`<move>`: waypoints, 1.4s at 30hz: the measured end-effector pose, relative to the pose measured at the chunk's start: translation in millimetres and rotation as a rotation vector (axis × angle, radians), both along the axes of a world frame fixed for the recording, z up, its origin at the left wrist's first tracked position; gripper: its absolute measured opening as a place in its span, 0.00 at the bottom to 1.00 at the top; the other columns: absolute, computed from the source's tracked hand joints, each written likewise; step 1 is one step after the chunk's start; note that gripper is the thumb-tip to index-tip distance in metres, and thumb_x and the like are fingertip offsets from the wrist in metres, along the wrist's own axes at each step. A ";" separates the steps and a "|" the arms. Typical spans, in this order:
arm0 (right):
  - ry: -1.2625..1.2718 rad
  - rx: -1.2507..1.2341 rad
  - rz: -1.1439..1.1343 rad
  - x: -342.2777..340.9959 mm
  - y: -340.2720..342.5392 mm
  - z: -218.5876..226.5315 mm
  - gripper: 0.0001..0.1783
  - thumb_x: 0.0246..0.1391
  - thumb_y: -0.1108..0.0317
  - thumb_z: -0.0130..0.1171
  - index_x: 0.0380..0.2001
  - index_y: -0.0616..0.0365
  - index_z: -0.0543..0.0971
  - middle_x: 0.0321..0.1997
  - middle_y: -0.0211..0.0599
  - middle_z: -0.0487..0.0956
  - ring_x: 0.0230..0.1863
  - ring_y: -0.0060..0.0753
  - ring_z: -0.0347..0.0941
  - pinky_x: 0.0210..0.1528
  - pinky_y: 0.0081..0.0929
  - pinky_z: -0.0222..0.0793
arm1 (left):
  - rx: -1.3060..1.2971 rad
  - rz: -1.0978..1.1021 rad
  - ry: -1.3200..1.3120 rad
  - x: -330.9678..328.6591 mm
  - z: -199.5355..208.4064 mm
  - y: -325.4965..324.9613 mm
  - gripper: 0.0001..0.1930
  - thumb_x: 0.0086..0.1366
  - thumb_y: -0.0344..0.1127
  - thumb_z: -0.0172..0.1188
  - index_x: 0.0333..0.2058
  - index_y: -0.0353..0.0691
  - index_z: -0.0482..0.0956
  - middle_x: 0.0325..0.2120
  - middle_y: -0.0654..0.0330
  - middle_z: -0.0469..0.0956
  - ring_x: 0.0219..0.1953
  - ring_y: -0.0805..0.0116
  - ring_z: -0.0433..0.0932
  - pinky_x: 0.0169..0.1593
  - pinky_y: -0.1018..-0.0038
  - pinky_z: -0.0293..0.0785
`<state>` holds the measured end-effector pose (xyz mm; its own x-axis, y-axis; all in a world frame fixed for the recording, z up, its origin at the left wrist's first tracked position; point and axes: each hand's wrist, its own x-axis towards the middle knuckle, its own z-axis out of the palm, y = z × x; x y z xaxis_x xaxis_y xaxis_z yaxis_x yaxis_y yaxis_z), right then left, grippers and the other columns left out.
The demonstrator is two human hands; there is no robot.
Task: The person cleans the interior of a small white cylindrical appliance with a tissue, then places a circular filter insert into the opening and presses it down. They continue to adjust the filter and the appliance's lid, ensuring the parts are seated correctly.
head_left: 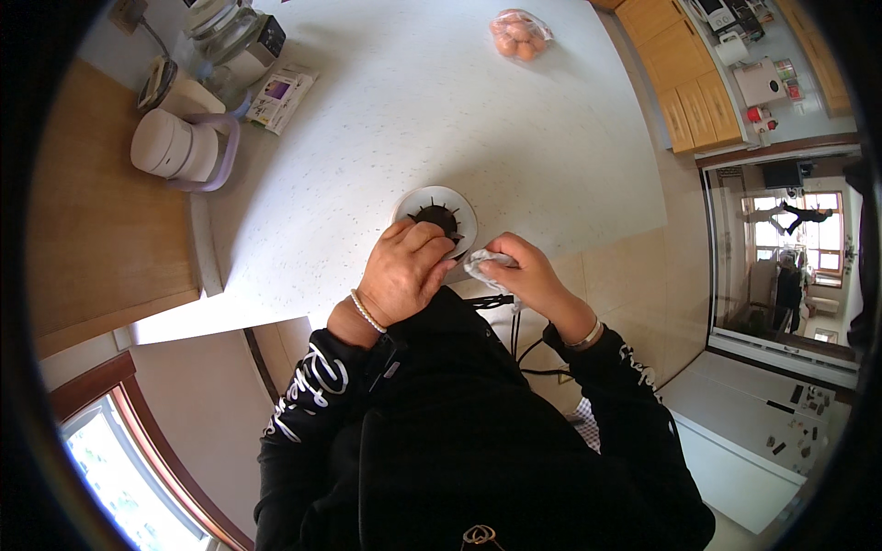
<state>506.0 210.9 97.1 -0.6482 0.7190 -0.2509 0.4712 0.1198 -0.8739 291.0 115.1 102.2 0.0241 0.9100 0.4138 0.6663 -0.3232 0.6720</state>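
A round white object (462,208), with a dark middle edged by short dark spokes, is at the counter's near edge in front of me. Its exact kind I cannot make out. Over its near left side lies my left hand (397,272), fingers bent and closed on it, hiding part of the dark middle. Just right of it, my right hand (536,277) pinches a crumpled white cloth (485,264) close to the object's rim.
A clear bag of eggs (520,37) lies at the counter's far right. On the left are a white and lilac appliance (175,147), a glass jar (241,57) and a white packet (280,96). Black cords (525,354) hang below my right hand.
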 end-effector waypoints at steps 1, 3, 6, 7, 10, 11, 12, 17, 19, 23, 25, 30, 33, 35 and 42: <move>0.037 -0.031 -0.025 6.6 0.2 -2.7 0.13 0.57 0.62 0.64 0.30 0.61 0.75 0.31 0.34 0.75 0.32 0.28 0.71 0.36 0.29 0.68 | -0.007 0.018 0.032 3.3 0.2 -1.6 0.09 0.54 0.28 0.65 0.35 0.35 0.80 0.41 0.53 0.75 0.44 0.51 0.76 0.49 0.61 0.73; 0.076 -0.128 -0.121 15.1 4.8 -8.0 0.15 0.58 0.60 0.63 0.30 0.62 0.75 0.29 0.33 0.75 0.31 0.23 0.70 0.34 0.26 0.67 | -0.004 0.053 0.097 7.1 -0.8 -2.0 0.10 0.52 0.28 0.66 0.35 0.36 0.80 0.42 0.54 0.75 0.46 0.51 0.75 0.50 0.60 0.72; -0.048 -0.101 -0.208 14.6 14.2 -11.5 0.16 0.58 0.58 0.64 0.30 0.61 0.76 0.28 0.32 0.76 0.30 0.21 0.69 0.34 0.22 0.67 | 0.022 0.087 0.176 9.1 -4.2 -1.4 0.14 0.50 0.29 0.69 0.37 0.36 0.80 0.42 0.54 0.75 0.47 0.52 0.75 0.53 0.60 0.71; 0.019 -0.088 -0.181 10.8 16.1 -11.0 0.17 0.58 0.57 0.64 0.30 0.61 0.75 0.28 0.32 0.76 0.30 0.21 0.69 0.34 0.23 0.67 | 0.030 0.087 0.188 8.8 -5.4 -0.3 0.15 0.50 0.30 0.70 0.38 0.37 0.80 0.42 0.54 0.75 0.47 0.52 0.75 0.54 0.59 0.70; 0.014 -0.051 -0.140 -7.4 17.3 -6.0 0.16 0.58 0.58 0.64 0.30 0.60 0.75 0.28 0.30 0.75 0.30 0.20 0.69 0.34 0.22 0.67 | 0.021 0.141 0.199 10.3 -7.3 -2.1 0.16 0.49 0.31 0.71 0.39 0.39 0.80 0.45 0.55 0.74 0.52 0.53 0.74 0.58 0.56 0.66; 0.010 -0.051 -0.118 -14.2 17.3 -3.8 0.14 0.59 0.60 0.64 0.31 0.60 0.74 0.28 0.28 0.74 0.31 0.18 0.68 0.34 0.20 0.67 | 0.006 0.168 0.196 11.3 -7.2 -3.4 0.17 0.49 0.31 0.71 0.39 0.40 0.80 0.46 0.55 0.74 0.53 0.54 0.73 0.59 0.54 0.65; 0.036 -0.040 -0.087 -19.6 17.2 -1.1 0.12 0.59 0.63 0.64 0.33 0.60 0.74 0.28 0.26 0.74 0.31 0.16 0.68 0.33 0.19 0.66 | -0.001 0.180 0.189 10.9 -7.3 -3.9 0.17 0.49 0.32 0.71 0.40 0.40 0.80 0.47 0.55 0.73 0.55 0.54 0.72 0.60 0.53 0.63; -0.087 0.049 -0.040 -30.8 15.6 5.2 0.12 0.59 0.63 0.64 0.33 0.60 0.74 0.29 0.26 0.75 0.31 0.17 0.68 0.34 0.19 0.66 | -0.047 0.181 0.152 9.2 -6.7 -8.5 0.17 0.50 0.35 0.71 0.40 0.43 0.80 0.48 0.57 0.72 0.62 0.56 0.69 0.66 0.47 0.55; -0.065 0.028 -0.060 -30.1 15.5 2.8 0.12 0.60 0.63 0.63 0.34 0.61 0.75 0.30 0.26 0.75 0.32 0.18 0.68 0.34 0.19 0.66 | -0.047 0.175 0.149 7.9 -7.4 -9.4 0.18 0.49 0.35 0.71 0.40 0.43 0.80 0.48 0.57 0.72 0.62 0.55 0.68 0.66 0.47 0.54; 0.048 -0.050 -0.134 -25.2 15.9 -4.1 0.12 0.63 0.61 0.59 0.36 0.60 0.76 0.30 0.26 0.76 0.32 0.19 0.69 0.36 0.19 0.67 | -0.045 0.179 0.116 6.3 -7.7 -8.8 0.17 0.53 0.36 0.71 0.41 0.41 0.78 0.47 0.56 0.73 0.59 0.57 0.71 0.66 0.50 0.57; 0.124 -0.117 -0.193 -21.6 17.0 -5.3 0.13 0.65 0.59 0.56 0.37 0.59 0.76 0.31 0.25 0.76 0.33 0.19 0.70 0.38 0.19 0.67 | -0.186 0.258 -0.485 4.2 -7.3 -5.4 0.12 0.62 0.38 0.63 0.41 0.39 0.76 0.43 0.56 0.76 0.54 0.60 0.74 0.61 0.58 0.63; 0.341 -0.415 -0.375 -11.9 17.1 1.3 0.17 0.68 0.54 0.50 0.40 0.57 0.77 0.35 0.24 0.76 0.31 0.15 0.68 0.30 0.16 0.63 | -0.108 0.235 -1.857 -21.7 -14.0 12.2 0.20 0.74 0.49 0.47 0.38 0.34 0.73 0.33 0.57 0.77 0.42 0.61 0.78 0.59 0.65 0.66; 0.419 -0.577 -0.427 -11.0 20.8 7.8 0.17 0.68 0.54 0.50 0.44 0.56 0.77 0.38 0.24 0.76 0.31 0.11 0.66 0.25 0.15 0.57 | 0.020 0.086 -2.152 -36.5 -26.5 13.5 0.15 0.74 0.41 0.48 0.38 0.31 0.72 0.30 0.55 0.73 0.30 0.66 0.73 0.54 0.63 0.69; 0.415 -0.614 -0.466 -11.3 21.0 11.6 0.18 0.68 0.54 0.50 0.47 0.57 0.77 0.40 0.24 0.77 0.34 0.10 0.68 0.28 0.14 0.59 | 0.042 0.123 -2.221 -37.4 -36.8 15.1 0.12 0.74 0.38 0.49 0.38 0.32 0.72 0.31 0.55 0.73 0.26 0.70 0.67 0.49 0.67 0.70; 0.323 -0.362 -0.176 -23.3 11.3 2.3 0.20 0.63 0.68 0.57 0.57 0.59 0.73 0.53 0.32 0.76 0.54 0.22 0.71 0.57 0.23 0.67 | 0.029 0.035 -2.018 -33.6 -28.7 21.3 0.11 0.75 0.39 0.47 0.39 0.38 0.72 0.33 0.59 0.73 0.22 0.77 0.58 0.40 0.73 0.70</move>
